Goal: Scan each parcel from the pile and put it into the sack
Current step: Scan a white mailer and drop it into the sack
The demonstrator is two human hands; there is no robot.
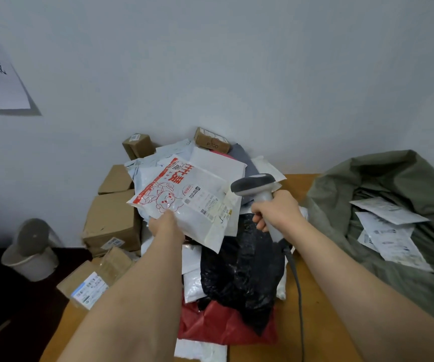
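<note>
Left hand (167, 226), centre of the frame: gripping the near edge of a white parcel (187, 202) printed in red, held up above the pile (210, 231), label side facing the camera. Right hand (276, 211), just right of centre: fingers curled round the handle of a grey scanner (256, 188), head tipped toward the parcel's label corner, cable trailing down toward the lower edge. Beneath both: a black bag (244, 267), a red bag (223, 325), white mailers and brown boxes (111, 218) heaped against the wall on the wooden counter (315, 322). Right edge of the frame: green sack (393, 184), mouth open, several white parcels lying inside. Lower left: a grey lidded bin (31, 249).
</note>
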